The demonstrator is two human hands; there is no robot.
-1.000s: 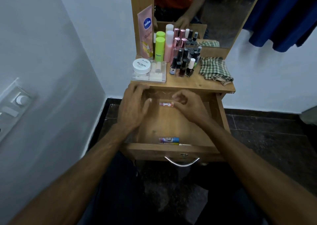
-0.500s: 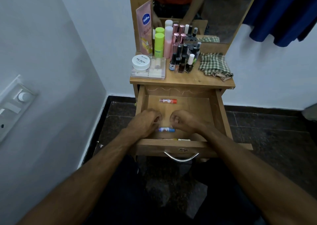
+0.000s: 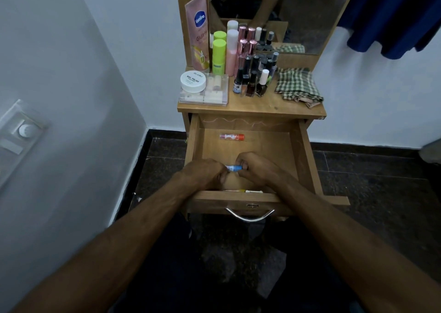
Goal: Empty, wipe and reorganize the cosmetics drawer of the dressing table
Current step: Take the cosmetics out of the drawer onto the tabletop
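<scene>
Inside the drawer (image 3: 303,155), left hand (image 3: 202,174) and right hand (image 3: 259,169) pinch a blue tube (image 3: 234,168); orange tube (image 3: 232,136) behind.

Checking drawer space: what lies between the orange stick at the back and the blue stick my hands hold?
Only bare drawer floor between orange stick and blue stick, per the head view.

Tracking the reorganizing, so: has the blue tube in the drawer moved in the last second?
Yes. The blue tube lay by the drawer's front wall; now the left hand and right hand hold it farther back, mid-drawer.
</scene>
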